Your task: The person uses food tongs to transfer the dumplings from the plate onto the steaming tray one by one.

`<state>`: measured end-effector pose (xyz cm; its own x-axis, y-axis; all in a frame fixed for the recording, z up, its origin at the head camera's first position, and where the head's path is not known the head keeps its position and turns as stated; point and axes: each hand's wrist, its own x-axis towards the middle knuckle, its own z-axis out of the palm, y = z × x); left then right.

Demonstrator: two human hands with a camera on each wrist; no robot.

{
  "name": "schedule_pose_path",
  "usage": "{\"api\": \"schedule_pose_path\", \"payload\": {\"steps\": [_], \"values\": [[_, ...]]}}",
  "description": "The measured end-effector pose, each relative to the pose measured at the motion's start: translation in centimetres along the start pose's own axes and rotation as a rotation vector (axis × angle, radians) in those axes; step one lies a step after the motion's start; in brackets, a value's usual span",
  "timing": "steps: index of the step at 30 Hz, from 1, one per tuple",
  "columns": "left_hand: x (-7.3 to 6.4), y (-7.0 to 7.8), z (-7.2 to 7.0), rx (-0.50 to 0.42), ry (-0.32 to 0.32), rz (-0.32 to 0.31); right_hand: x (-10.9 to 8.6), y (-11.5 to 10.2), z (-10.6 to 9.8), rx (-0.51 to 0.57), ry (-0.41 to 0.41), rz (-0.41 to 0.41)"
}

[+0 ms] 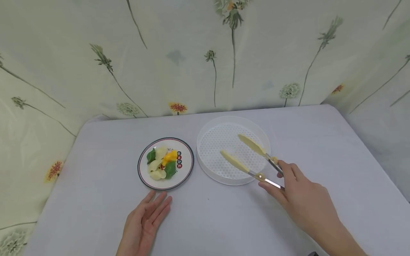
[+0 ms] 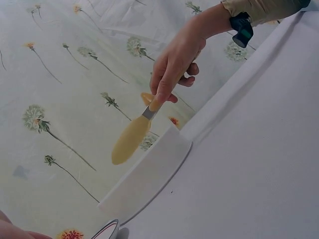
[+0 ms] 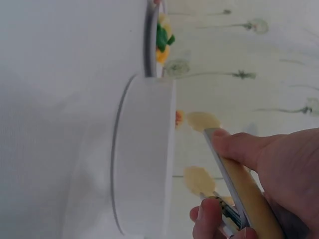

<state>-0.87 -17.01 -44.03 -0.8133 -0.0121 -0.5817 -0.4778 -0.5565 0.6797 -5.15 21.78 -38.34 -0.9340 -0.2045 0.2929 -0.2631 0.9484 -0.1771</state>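
Observation:
My right hand [image 1: 309, 201] holds a pair of tongs [image 1: 235, 160] with pale yellow tips and metal arms, thumb on one arm and fingers on the other. The tongs are spread apart, nothing between their tips, above a round white tray [image 1: 208, 167] with a perforated bottom. From the right wrist, the tongs [image 3: 239, 189] show beside the tray's side wall [image 3: 144, 154]. Palm up, my left hand [image 1: 145, 220] has its fingers extended, fingertips right at the near rim of a plate [image 1: 184, 174]. On that plate lie green, yellow and cream-coloured food pieces [image 1: 161, 163].
A pale cloth [image 1: 205, 220] covers the table. Behind it hangs a curtain [image 1: 179, 71] printed with dandelions, reaching round both sides. The plate stands just left of the white tray, with a narrow gap between their rims.

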Motion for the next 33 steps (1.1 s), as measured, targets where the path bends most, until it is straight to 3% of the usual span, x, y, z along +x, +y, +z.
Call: {"api": "schedule_pose_path", "payload": {"steps": [6, 19, 28, 33], "values": [[0.0, 0.0, 0.0, -0.009, 0.002, -0.004, 0.2, -1.8, 0.2, 0.009, -0.063, -0.036], [-0.1, 0.2, 0.2, 0.005, 0.0, 0.0, 0.4, -4.0, 0.4, 0.006, -0.092, -0.096], [-0.1, 0.4, 0.4, 0.009, 0.021, -0.008, 0.9, -5.9, 1.5, 0.018, 0.049, -0.319], [-0.1, 0.3, 0.5, 0.016, 0.029, -0.002, 1.5, -7.3, 2.4, -0.016, 0.027, -0.365]]}}
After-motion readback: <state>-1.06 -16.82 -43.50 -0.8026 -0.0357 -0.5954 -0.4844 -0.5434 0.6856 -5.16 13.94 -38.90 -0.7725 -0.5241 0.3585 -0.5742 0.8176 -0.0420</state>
